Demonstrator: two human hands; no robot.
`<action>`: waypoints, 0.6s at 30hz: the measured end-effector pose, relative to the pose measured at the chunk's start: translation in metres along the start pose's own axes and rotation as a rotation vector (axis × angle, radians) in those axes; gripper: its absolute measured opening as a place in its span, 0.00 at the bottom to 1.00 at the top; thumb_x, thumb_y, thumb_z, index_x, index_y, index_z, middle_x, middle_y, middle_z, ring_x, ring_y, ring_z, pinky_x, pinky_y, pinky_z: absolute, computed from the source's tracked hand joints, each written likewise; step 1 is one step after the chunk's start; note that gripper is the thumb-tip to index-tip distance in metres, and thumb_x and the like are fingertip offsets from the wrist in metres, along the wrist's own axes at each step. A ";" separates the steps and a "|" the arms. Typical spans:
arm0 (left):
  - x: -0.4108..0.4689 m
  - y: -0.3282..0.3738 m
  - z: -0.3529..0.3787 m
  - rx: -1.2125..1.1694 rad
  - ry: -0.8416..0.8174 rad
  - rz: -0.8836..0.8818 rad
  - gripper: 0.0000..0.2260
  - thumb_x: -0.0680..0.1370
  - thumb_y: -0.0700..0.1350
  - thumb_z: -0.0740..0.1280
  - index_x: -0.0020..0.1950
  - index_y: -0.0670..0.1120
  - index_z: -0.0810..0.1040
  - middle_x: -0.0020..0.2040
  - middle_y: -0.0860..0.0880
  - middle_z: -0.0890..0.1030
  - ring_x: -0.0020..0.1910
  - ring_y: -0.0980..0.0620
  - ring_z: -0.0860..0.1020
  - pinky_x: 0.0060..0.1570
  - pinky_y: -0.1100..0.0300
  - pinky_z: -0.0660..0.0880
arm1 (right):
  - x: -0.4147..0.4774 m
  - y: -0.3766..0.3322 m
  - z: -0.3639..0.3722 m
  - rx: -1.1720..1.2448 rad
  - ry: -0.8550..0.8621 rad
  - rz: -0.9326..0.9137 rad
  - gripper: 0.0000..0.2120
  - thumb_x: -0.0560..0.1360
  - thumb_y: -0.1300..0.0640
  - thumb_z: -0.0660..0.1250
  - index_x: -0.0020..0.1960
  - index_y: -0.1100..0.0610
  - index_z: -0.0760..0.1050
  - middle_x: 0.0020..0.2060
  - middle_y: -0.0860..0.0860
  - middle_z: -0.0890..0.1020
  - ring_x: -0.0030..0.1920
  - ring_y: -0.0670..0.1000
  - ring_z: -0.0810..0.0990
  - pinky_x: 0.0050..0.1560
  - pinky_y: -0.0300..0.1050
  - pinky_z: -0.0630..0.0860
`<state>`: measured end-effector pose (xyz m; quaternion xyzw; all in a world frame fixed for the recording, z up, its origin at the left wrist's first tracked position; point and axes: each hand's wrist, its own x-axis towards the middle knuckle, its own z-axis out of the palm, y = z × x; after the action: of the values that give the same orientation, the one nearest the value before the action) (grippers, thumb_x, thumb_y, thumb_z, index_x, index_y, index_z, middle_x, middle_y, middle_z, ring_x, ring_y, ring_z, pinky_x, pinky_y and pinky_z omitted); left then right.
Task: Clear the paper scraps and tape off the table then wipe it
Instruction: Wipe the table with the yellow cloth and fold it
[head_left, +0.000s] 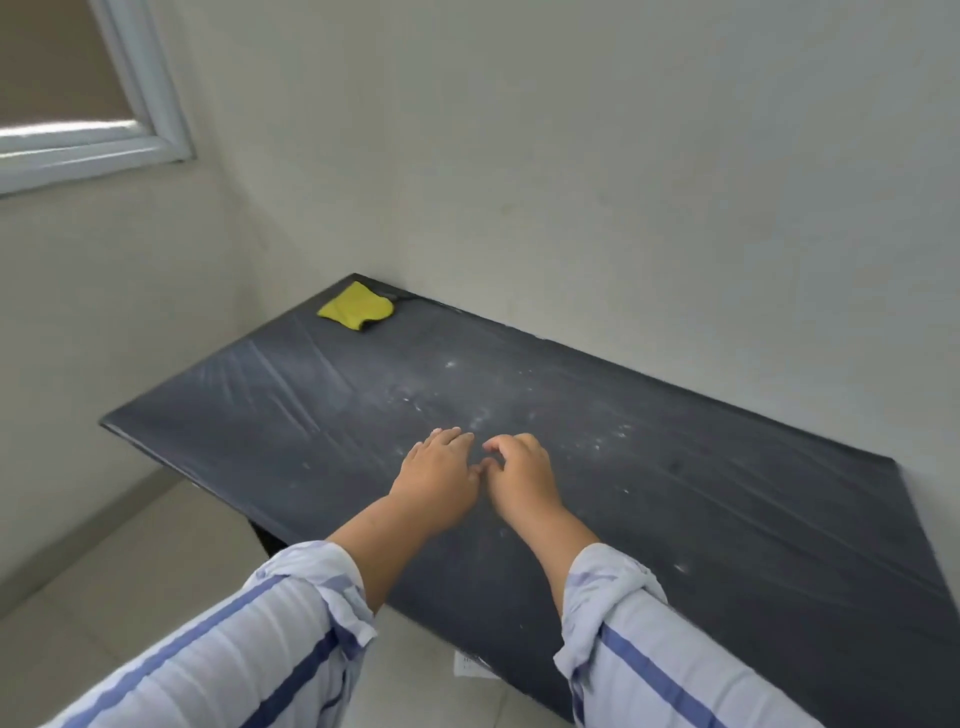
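Most of the clearing appears to be done: no larger pieces of paper and no tape can be made out on the dark bench (727, 519). Only small white specks (483, 415) and a pale dusty smear are seen scattered across its middle and toward its right side. Both hands are held close together over the middle of the bench, just on the near side of the densest specks. The left hand (441, 478) is laid with its fingers (447, 436) fairly straight and close together, tips down on the surface. The right hand (519, 475) is arched, its fingers (506, 444) curled with the tips at the surface; whether a crumb is pinched between them cannot be told. The step in hand is judged to be the gathering of the fine bits that are left. The wiping is judged not yet begun, since a yellow cloth (357, 307) is lying at the far left corner, well apart from both hands, and the dust is unswept. A white slip (465, 665) is seen on the floor (156, 561) below the near edge; what it is cannot be told.
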<state>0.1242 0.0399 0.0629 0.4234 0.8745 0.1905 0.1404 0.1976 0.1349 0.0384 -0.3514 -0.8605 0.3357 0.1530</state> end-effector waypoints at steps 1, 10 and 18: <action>0.006 -0.012 -0.004 -0.004 0.005 -0.020 0.21 0.80 0.48 0.56 0.73 0.45 0.63 0.75 0.47 0.60 0.74 0.47 0.57 0.71 0.54 0.54 | 0.011 -0.006 0.009 -0.002 -0.015 -0.009 0.12 0.75 0.60 0.60 0.57 0.56 0.76 0.57 0.54 0.73 0.60 0.55 0.69 0.58 0.44 0.67; 0.100 -0.118 -0.028 0.003 -0.038 -0.212 0.23 0.79 0.48 0.58 0.74 0.46 0.60 0.75 0.47 0.61 0.73 0.47 0.60 0.70 0.53 0.59 | 0.124 -0.041 0.098 0.016 -0.163 -0.039 0.13 0.75 0.60 0.61 0.58 0.56 0.75 0.58 0.54 0.73 0.59 0.55 0.71 0.57 0.43 0.68; 0.180 -0.200 -0.057 -0.083 -0.026 -0.402 0.24 0.80 0.49 0.58 0.75 0.46 0.60 0.75 0.48 0.61 0.71 0.47 0.64 0.68 0.52 0.65 | 0.228 -0.081 0.147 -0.013 -0.297 -0.057 0.13 0.75 0.59 0.60 0.58 0.56 0.74 0.59 0.53 0.71 0.56 0.54 0.72 0.54 0.41 0.69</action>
<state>-0.1450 0.0569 0.0084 0.2366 0.9309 0.1890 0.2044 -0.0772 0.1840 -0.0065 -0.2744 -0.8853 0.3740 0.0311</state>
